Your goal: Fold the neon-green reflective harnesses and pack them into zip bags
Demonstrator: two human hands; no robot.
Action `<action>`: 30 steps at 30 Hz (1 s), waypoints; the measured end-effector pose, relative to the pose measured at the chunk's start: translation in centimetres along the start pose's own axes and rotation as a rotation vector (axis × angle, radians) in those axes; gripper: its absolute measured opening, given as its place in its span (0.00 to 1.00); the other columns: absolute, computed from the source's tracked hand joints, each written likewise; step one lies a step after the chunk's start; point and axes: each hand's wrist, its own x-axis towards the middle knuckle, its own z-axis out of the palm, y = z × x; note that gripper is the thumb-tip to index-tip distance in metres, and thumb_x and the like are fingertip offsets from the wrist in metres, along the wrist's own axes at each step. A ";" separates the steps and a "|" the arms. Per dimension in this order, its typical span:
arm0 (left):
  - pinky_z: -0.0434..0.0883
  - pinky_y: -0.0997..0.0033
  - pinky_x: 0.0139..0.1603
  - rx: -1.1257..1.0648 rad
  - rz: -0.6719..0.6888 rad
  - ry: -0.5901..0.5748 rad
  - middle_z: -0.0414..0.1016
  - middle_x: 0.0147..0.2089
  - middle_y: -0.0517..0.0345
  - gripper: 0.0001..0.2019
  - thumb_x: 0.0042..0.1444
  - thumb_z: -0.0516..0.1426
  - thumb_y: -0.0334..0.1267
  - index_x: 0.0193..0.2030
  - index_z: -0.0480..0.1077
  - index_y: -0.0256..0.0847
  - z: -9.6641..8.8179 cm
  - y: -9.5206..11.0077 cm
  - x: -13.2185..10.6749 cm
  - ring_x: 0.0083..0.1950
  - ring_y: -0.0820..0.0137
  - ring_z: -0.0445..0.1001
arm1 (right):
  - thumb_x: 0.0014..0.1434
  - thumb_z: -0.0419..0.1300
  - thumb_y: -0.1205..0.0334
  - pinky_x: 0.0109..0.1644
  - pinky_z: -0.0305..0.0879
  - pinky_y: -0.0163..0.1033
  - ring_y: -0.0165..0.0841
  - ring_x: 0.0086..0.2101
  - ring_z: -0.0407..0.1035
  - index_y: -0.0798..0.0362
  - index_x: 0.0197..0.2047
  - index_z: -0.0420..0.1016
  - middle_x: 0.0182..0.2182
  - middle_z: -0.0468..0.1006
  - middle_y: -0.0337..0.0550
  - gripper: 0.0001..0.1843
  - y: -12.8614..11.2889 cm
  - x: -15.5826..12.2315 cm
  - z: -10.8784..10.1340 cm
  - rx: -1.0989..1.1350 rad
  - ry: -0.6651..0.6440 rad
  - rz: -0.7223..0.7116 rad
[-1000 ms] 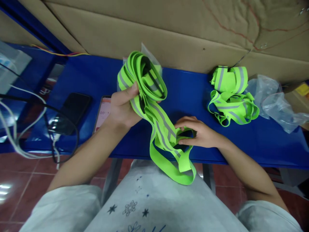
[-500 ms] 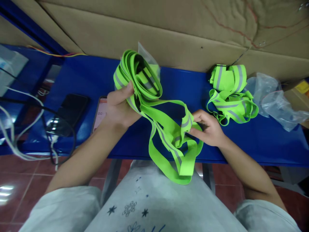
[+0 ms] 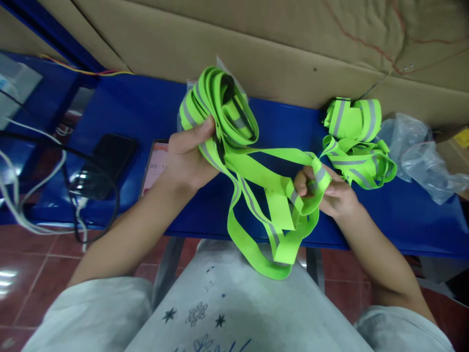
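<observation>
My left hand [image 3: 194, 156] is closed around a rolled bundle of neon-green reflective strap [image 3: 208, 105] with grey stripes, thumb pressed on its near side. Loose lengths run from the roll to the right and hang in loops over the table's front edge. My right hand [image 3: 335, 190] grips part of these loops, its fingers curled inside the strap. Beyond the right hand lie a folded green reflective strap bundle [image 3: 353, 119] and a looser, tangled one [image 3: 362, 164]. A clear plastic bag partly shows behind the held roll.
Crumpled clear plastic bags [image 3: 421, 151] lie at the right of the blue table [image 3: 146, 107], beside a cardboard box [image 3: 452, 151]. On the left are a black phone [image 3: 106, 164], a phone with a lit screen [image 3: 156, 166], and white and black cables [image 3: 27, 200]. A brown padded panel rises behind.
My right hand has moved right, drawing the strap loops wider and turning its fingers into them. My left hand still holds the roll, slightly farther right and higher in view.
</observation>
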 end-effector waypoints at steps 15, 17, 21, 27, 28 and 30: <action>0.59 0.44 0.79 -0.015 0.108 -0.156 0.82 0.40 0.55 0.06 0.61 0.53 0.31 0.38 0.72 0.37 -0.8 -0.3 0.6 0.76 0.54 0.65 | 0.55 0.72 0.59 0.28 0.64 0.36 0.29 0.24 0.68 0.47 0.38 0.64 0.27 0.72 0.32 0.18 1.2 0.5 0.2 -0.278 0.504 -0.049; 0.58 0.43 0.79 -0.011 0.114 -0.163 0.81 0.37 0.57 0.04 0.59 0.55 0.31 0.36 0.71 0.38 -0.8 -0.4 0.4 0.75 0.53 0.66 | 0.55 0.71 0.61 0.27 0.64 0.36 0.29 0.25 0.69 0.47 0.36 0.63 0.27 0.70 0.32 0.17 1.5 0.8 0.0 -0.418 0.583 -0.081; 0.60 0.43 0.79 0.006 0.132 -0.118 0.79 0.32 0.60 0.03 0.56 0.57 0.28 0.33 0.70 0.39 -0.7 -0.4 -0.1 0.74 0.52 0.67 | 0.53 0.68 0.67 0.27 0.62 0.36 0.30 0.24 0.68 0.47 0.39 0.64 0.25 0.69 0.31 0.16 1.6 0.9 -0.1 -0.694 0.661 -0.094; 0.64 0.44 0.76 0.121 0.135 0.000 0.82 0.50 0.55 0.06 0.58 0.53 0.29 0.39 0.71 0.37 -1.2 -0.6 -0.2 0.78 0.49 0.59 | 0.55 0.62 0.71 0.31 0.59 0.37 0.30 0.27 0.68 0.50 0.38 0.75 0.27 0.75 0.34 0.08 1.0 0.5 -0.5 -1.052 0.460 -0.151; 0.64 0.45 0.76 0.119 0.129 -0.027 0.82 0.51 0.54 0.07 0.59 0.53 0.31 0.40 0.72 0.37 -1.2 -0.5 -0.1 0.78 0.49 0.60 | 0.56 0.63 0.70 0.34 0.62 0.37 0.31 0.30 0.70 0.50 0.38 0.76 0.30 0.77 0.35 0.07 0.9 0.5 -0.6 -1.069 0.402 -0.168; 0.64 0.46 0.75 0.118 0.107 -0.064 0.82 0.51 0.51 0.09 0.61 0.53 0.33 0.42 0.73 0.36 -1.0 -0.2 0.0 0.77 0.49 0.62 | 0.58 0.66 0.66 0.41 0.68 0.39 0.34 0.37 0.75 0.50 0.43 0.79 0.37 0.81 0.37 0.09 0.6 0.5 -0.7 -1.029 0.276 -0.139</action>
